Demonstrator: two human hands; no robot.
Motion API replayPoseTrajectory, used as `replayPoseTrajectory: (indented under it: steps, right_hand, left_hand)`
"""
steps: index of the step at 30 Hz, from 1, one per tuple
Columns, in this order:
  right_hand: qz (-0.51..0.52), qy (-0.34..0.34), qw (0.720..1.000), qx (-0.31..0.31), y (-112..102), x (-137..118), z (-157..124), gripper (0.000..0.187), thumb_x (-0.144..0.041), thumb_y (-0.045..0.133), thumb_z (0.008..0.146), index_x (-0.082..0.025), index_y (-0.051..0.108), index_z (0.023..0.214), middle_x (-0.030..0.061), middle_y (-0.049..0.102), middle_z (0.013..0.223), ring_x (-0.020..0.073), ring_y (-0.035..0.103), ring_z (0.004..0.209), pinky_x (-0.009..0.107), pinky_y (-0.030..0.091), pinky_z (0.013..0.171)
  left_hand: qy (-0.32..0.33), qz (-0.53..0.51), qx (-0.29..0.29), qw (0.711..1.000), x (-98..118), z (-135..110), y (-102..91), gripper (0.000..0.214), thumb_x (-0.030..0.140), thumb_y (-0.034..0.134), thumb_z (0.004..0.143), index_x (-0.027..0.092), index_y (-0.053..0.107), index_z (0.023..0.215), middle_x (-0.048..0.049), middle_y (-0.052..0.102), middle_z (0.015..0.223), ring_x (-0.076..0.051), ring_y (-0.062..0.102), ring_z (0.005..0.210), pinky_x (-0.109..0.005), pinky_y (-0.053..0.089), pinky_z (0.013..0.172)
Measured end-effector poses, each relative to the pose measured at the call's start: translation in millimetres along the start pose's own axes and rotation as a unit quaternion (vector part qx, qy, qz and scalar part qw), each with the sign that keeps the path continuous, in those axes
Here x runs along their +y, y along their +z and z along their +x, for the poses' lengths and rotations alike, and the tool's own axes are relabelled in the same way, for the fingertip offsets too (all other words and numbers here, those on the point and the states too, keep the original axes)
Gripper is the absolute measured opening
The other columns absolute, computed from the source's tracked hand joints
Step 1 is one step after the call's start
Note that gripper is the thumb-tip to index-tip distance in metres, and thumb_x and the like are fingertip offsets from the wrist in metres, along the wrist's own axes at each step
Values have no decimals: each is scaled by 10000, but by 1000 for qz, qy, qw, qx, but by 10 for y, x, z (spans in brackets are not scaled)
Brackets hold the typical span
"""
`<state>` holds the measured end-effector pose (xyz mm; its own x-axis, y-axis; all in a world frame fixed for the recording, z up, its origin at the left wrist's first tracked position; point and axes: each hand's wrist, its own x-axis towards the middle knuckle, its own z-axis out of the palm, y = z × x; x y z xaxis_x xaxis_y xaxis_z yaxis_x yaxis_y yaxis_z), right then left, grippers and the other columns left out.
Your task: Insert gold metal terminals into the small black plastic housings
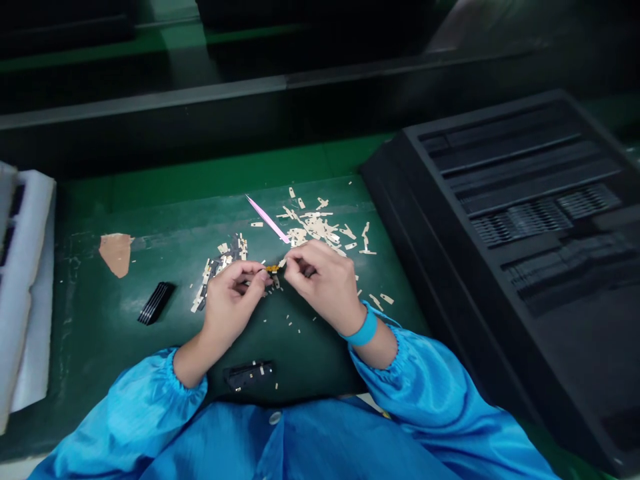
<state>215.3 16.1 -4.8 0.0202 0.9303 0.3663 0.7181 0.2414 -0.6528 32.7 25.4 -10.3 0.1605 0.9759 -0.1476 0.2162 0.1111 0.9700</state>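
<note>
My left hand (235, 293) and my right hand (323, 280) meet over the green mat (150, 267), both pinched on a small yellowish strip part (273, 269) held between them. The right hand also grips pink tweezers (267, 219), whose tip sticks up and to the left. Both arms wear blue sleeves, and the right wrist carries a blue band (363, 330). A scatter of beige peeled bits (315, 227) lies just beyond the hands. A row of small dark and beige parts (220, 263) lies to the left of my left hand.
A stack of black trays (525, 220) fills the right side. White foam trays (25, 267) stand at the left edge. A small black stack (156, 303) and a torn tan patch (116, 252) are on the mat's left. Another black part (249, 375) lies near my body.
</note>
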Motion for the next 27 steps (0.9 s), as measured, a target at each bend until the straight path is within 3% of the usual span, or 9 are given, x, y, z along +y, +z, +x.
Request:
replayPoseTrajectory:
  steps: [3, 5, 8, 10, 13, 16, 20, 23, 27]
  right_hand:
    - [-103, -2, 995, 7, -66, 123, 51, 214, -194, 563, 956, -219, 654, 763, 12, 678, 761, 135, 585, 629, 274, 411, 587]
    - [-176, -3, 984, -3, -104, 202, 78, 270, -236, 558, 977, -213, 627, 716, 30, 652, 713, 167, 583, 638, 297, 384, 569]
    - [-158, -6, 987, -19, -128, 239, 95, 212, -175, 465, 980, -179, 669, 922, 110, 699, 912, 245, 648, 842, 340, 469, 683]
    - [-69, 9, 997, -33, -123, 197, 85, 240, -149, 449, 960, -169, 655, 1082, 129, 700, 1033, 253, 658, 922, 369, 506, 769]
    - [130, 104, 980, -113, -103, 82, 52, 217, -311, 495, 1007, -205, 664, 920, 42, 687, 822, 174, 643, 697, 316, 511, 670]
    - [317, 203, 907, -191, -81, -23, 36, 418, -549, 519, 996, -206, 631, 784, -4, 638, 687, 119, 590, 547, 256, 473, 537]
    - [401, 246, 852, -229, -59, -84, 41, 488, -660, 667, 869, -207, 591, 706, -18, 626, 644, 109, 571, 540, 239, 472, 524]
    - [402, 253, 852, -219, -54, -84, 12, 478, -649, 685, 859, -212, 576, 698, -31, 592, 588, 110, 542, 518, 245, 465, 523]
    - [311, 235, 898, -205, -32, -36, -60, 444, -616, 671, 888, -212, 590, 725, -12, 598, 586, 140, 576, 549, 272, 465, 554]
  left_hand:
    - [41, 31, 16, 999, -8, 10, -22, 163, 342, 670, 953, 188, 715, 983, -45, 762, 851, -184, 766, 787, -257, 629, 652]
    - [146, 115, 37, 982, -31, 27, -77, 116, 280, 666, 955, 202, 732, 1009, -51, 774, 913, -176, 765, 814, -263, 629, 696]
    - [327, 254, 44, 909, -85, 52, -207, 156, 181, 695, 920, 233, 756, 1053, -55, 800, 991, -182, 769, 895, -285, 624, 806]
    - [380, 291, 24, 878, -110, 56, -292, 183, 158, 702, 910, 248, 760, 1059, -56, 810, 1028, -192, 776, 925, -301, 626, 840]
    - [396, 309, -11, 864, -102, 44, -365, 208, 151, 683, 919, 265, 762, 1073, -57, 809, 1094, -211, 782, 969, -323, 641, 843]
    - [424, 310, -42, 850, -53, 36, -371, 259, 139, 668, 919, 277, 762, 1116, -62, 806, 1124, -238, 777, 1030, -362, 650, 885]
    - [375, 287, -108, 874, 18, 37, -340, 240, 181, 630, 934, 278, 767, 1107, -69, 801, 1138, -279, 768, 1073, -475, 624, 987]
    - [327, 328, -144, 875, 84, -3, -286, 241, 208, 584, 964, 270, 763, 1113, -75, 792, 1164, -290, 750, 1119, -515, 591, 1036]
    - [325, 389, -148, 849, 189, -120, -194, 297, 200, 481, 1029, 252, 726, 1190, -88, 770, 1208, -265, 718, 1173, -479, 545, 1091]
